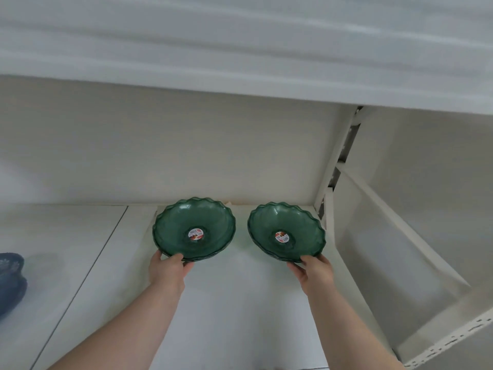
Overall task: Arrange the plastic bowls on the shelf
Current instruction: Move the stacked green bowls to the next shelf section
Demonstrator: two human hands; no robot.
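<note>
Two small stacks of translucent green plastic bowls with scalloped rims sit side by side near the back of the white shelf (240, 303). Each top bowl has a round sticker at its centre. My left hand (168, 268) grips the near rim of the left stack (176, 228), thumb over the edge. My right hand (314, 271) grips the near rim of the right stack (301, 225) the same way. Both stacks seem to rest on the shelf board, close to its back wall.
A dark blue bowl stack (10, 281) stands at the far left edge of the shelf. An upper shelf board (240, 62) hangs overhead. A white upright post (336, 166) and side panel close off the right, with another bay beyond.
</note>
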